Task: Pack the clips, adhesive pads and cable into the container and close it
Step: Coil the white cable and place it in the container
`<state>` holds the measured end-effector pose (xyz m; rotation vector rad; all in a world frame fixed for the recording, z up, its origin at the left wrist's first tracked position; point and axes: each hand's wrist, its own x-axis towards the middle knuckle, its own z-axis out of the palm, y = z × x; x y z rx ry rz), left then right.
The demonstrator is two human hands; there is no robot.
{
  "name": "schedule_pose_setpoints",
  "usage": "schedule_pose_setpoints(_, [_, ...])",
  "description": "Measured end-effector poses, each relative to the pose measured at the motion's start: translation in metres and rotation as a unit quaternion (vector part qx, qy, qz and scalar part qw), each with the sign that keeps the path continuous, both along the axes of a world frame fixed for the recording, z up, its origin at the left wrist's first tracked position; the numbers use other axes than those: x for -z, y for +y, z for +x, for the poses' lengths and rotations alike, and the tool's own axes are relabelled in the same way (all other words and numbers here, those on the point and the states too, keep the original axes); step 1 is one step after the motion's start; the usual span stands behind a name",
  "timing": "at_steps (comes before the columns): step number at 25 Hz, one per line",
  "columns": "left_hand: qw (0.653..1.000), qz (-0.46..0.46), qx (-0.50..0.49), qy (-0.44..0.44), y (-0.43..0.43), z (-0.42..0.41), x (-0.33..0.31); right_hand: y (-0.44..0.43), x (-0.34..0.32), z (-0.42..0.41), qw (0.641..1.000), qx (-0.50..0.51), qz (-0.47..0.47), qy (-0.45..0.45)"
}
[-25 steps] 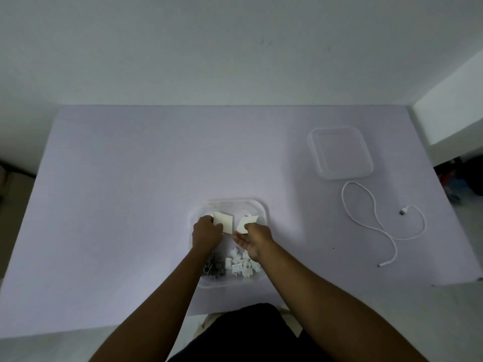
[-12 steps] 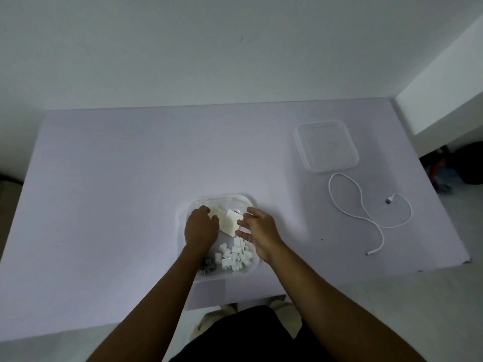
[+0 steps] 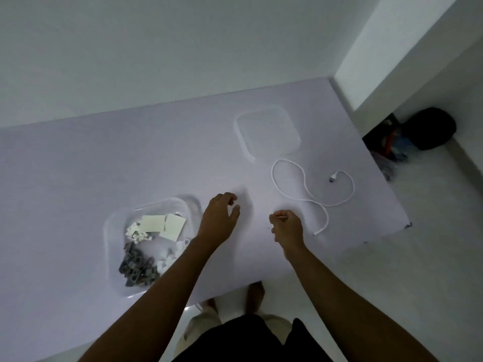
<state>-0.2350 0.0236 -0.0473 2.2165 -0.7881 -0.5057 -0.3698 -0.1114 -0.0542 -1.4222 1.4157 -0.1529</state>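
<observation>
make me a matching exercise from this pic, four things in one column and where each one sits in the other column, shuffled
Column A
1. adhesive pads
2. cable
3. lid
4. grey clips

Column B
a. in the container, at the end nearest the person
b. in the container, at the far end
c. looped on the table, towards its right edge
d. flat on the table, just beyond the cable

Pairs: 1-b, 2-c, 3-d, 4-a
</observation>
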Motion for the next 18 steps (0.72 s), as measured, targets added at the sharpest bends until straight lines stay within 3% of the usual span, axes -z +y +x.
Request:
schedule_pose_setpoints(5, [0.991, 0.043, 0.126, 0.026, -0.093, -0.048, 0.029, -0.081, 0.036, -0.076, 0.976, 0.003, -0.185, 0.113])
schedule_pose_setpoints(10, [0.983, 0.075, 0.166, 0.033, -0.149, -0.075, 0.046, -0.115, 0.068, -0.102, 0.964, -0.104, -0.165, 0.181])
schedule_pose_setpoints(13, [0.981, 0.081, 0.176, 0.012, -0.16, -0.082, 0.047, -0.122, 0.067, -0.104, 0.97, -0.16, -0.122, 0.139])
schedule_pose_setpoints(18, [0.976, 0.051, 0.212, -0.01, -0.168, -0.078, 0.02, -0.118, -0.014, -0.099, 0.965, -0.248, 0.014, -0.08])
